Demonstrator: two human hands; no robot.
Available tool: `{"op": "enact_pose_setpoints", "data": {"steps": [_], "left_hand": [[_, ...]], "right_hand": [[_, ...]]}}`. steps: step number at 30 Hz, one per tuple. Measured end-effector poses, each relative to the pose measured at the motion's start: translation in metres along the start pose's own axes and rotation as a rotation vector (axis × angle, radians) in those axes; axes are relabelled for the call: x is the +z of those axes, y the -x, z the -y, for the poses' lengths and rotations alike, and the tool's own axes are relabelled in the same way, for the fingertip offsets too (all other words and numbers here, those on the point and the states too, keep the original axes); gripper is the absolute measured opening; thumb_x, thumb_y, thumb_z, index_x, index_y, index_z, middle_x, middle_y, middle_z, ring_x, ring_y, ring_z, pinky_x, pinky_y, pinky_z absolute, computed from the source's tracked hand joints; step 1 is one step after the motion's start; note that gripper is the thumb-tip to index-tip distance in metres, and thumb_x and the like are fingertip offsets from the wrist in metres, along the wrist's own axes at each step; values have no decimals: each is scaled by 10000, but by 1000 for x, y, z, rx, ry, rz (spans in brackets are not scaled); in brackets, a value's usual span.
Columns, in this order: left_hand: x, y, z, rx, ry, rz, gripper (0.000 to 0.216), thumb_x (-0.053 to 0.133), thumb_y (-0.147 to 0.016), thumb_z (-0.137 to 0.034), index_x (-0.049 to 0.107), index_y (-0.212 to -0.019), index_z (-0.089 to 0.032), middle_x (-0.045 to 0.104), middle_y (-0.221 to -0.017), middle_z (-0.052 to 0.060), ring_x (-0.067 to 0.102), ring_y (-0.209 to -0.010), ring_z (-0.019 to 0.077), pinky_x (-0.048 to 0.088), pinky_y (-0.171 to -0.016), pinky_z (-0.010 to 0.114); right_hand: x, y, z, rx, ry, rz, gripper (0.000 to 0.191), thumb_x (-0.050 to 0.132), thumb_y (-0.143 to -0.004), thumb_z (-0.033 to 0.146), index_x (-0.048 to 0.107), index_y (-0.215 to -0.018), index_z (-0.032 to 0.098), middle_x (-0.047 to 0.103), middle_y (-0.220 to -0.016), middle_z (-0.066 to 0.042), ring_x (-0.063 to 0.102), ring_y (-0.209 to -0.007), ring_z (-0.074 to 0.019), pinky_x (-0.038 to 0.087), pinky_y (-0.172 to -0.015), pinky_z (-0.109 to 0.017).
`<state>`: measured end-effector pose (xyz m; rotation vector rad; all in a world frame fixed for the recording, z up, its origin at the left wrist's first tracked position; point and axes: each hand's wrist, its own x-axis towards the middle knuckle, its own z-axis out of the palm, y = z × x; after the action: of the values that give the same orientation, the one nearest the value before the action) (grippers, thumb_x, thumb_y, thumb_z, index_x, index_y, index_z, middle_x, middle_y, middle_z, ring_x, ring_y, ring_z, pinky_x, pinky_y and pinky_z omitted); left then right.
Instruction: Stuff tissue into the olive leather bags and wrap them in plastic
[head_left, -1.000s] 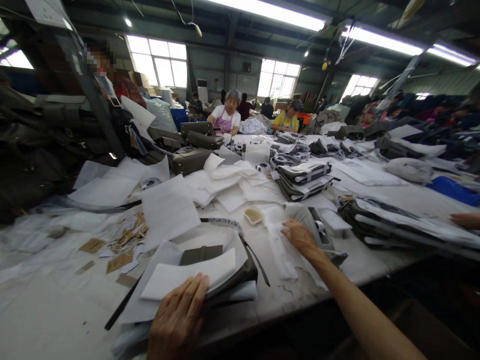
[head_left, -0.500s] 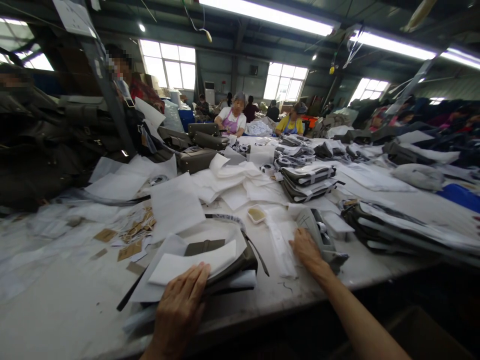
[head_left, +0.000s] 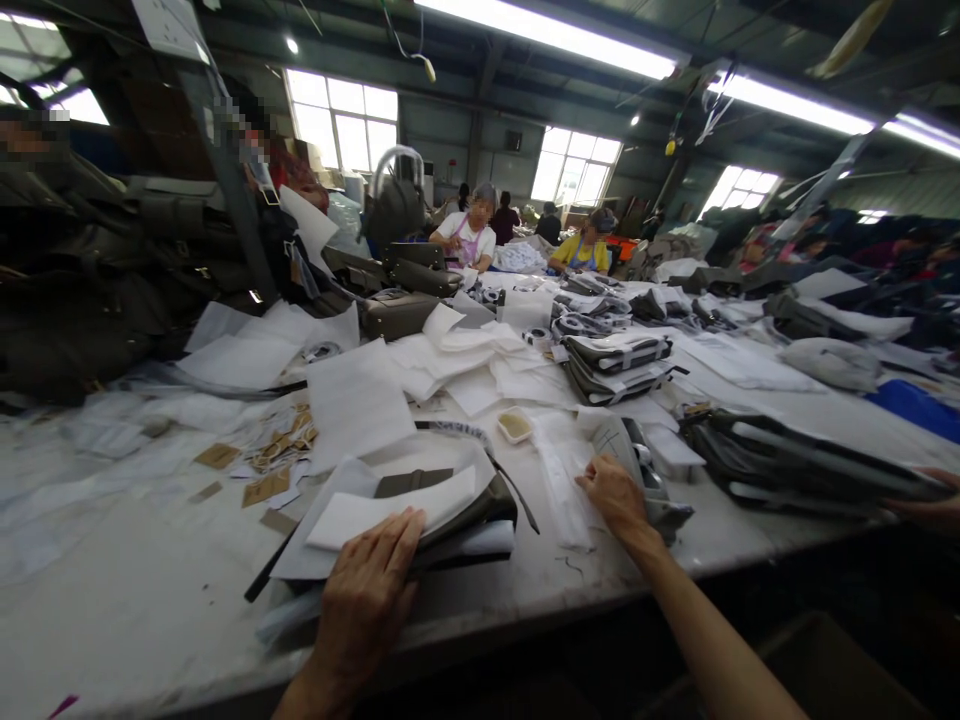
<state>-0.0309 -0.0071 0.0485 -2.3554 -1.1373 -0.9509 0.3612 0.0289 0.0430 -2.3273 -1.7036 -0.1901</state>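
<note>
My left hand (head_left: 373,580) lies with its fingers stretched out on a folded white padding sheet (head_left: 397,510). That sheet rests on a flat dark olive bag (head_left: 491,508) with a thin strap, near the table's front edge. The left thumb is mostly hidden. At the left side of a grey tape dispenser (head_left: 656,490), my right hand (head_left: 615,498) has its fingers curled together. Whatever sits between the fingertips is too small to make out. A long white plastic strip (head_left: 559,480) lies left of that hand.
A small tray (head_left: 514,428) stands behind the strip. Brown tags (head_left: 266,488) and white sheets (head_left: 358,405) spread to the left. Stacked bags (head_left: 615,365) are farther back. At right, a co-worker's hand (head_left: 930,500) touches another bag stack (head_left: 795,465). Co-workers sit across the table.
The fingers of my right hand have drawn closer together beside the dispenser. A co-worker's hand has come in at right. A dark bag has risen at the back. My left hand stays on the sheet.
</note>
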Motion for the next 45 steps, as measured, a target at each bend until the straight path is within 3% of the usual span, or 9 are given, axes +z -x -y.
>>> {"op": "enact_pose_setpoints", "data": {"steps": [5, 11, 14, 17, 20, 24, 27, 33, 45], "left_hand": [[-7, -13, 7, -104, 18, 18, 529, 523, -788, -88, 508, -1312, -161, 686, -1156, 92, 636, -1009, 254, 471, -851, 371], [-18, -29, 27, -291, 78, -29, 513, 654, -773, -164, 529, -1268, -197, 693, -1106, 64, 652, -965, 266, 497, -841, 382], [-23, -31, 36, -369, 115, -56, 510, 690, -772, -202, 539, -1259, -220, 690, -1111, 58, 656, -983, 269, 505, -858, 383], [-24, -29, 40, -426, 132, -74, 528, 710, -763, -212, 541, -1263, -229, 685, -1128, 61, 656, -1005, 273, 510, -871, 383], [-24, -25, 40, -441, 144, -72, 534, 715, -756, -206, 543, -1261, -235, 684, -1132, 59, 656, -1013, 272, 511, -882, 385], [-23, -23, 39, -439, 138, -62, 525, 724, -752, -212, 549, -1247, -221, 688, -1105, 65, 660, -994, 276, 517, -871, 389], [-23, -23, 38, -441, 138, -55, 521, 725, -756, -215, 551, -1248, -222, 689, -1096, 63, 663, -983, 275, 518, -871, 391], [-23, -23, 40, -458, 137, -80, 522, 717, -770, -230, 549, -1264, -224, 684, -1117, 64, 660, -1003, 275, 523, -875, 391], [-24, -14, 46, -492, 198, -106, 518, 713, -783, -246, 540, -1271, -236, 682, -1116, 59, 662, -1015, 256, 523, -905, 382]], "right_hand": [[-19, 33, 51, -269, -367, 40, 126, 605, -879, 279, 561, -782, 213, 630, -905, -42, 623, -784, -184, 471, -750, -293], [-14, 104, 129, -721, -448, 477, 79, 599, -822, 142, 629, -873, 195, 637, -1147, -72, 622, -1005, -209, 488, -854, -282], [-21, 111, 138, -768, -434, 630, 188, 705, -790, 294, 689, -957, 208, 636, -1214, -70, 612, -1058, -251, 486, -889, -321], [-30, 97, 129, -621, -543, 715, 202, 644, -856, 393, 721, -973, 247, 705, -1075, -35, 654, -977, -222, 487, -861, -308], [-20, 79, 116, -400, -570, 537, 241, 530, -921, 372, 718, -886, 224, 712, -888, -37, 663, -817, -197, 493, -769, -308], [13, 61, 112, -263, -476, 277, 456, 613, -851, 346, 578, -1288, 219, 665, -1066, -66, 640, -741, -180, 498, -719, -323], [27, 48, 125, -282, -314, 312, 572, 622, -860, 336, 474, -1408, 268, 646, -1064, -43, 645, -764, -181, 468, -658, -290], [33, 8, 167, -485, -123, 359, 199, 521, -951, 328, 693, -1044, 290, 672, -1020, -20, 654, -904, -176, 407, -674, -247], [40, -69, 198, -335, -147, 250, 267, 438, -966, 230, 691, -1031, 177, 689, -1063, -130, 650, -946, -231, 432, -745, -288]]}}
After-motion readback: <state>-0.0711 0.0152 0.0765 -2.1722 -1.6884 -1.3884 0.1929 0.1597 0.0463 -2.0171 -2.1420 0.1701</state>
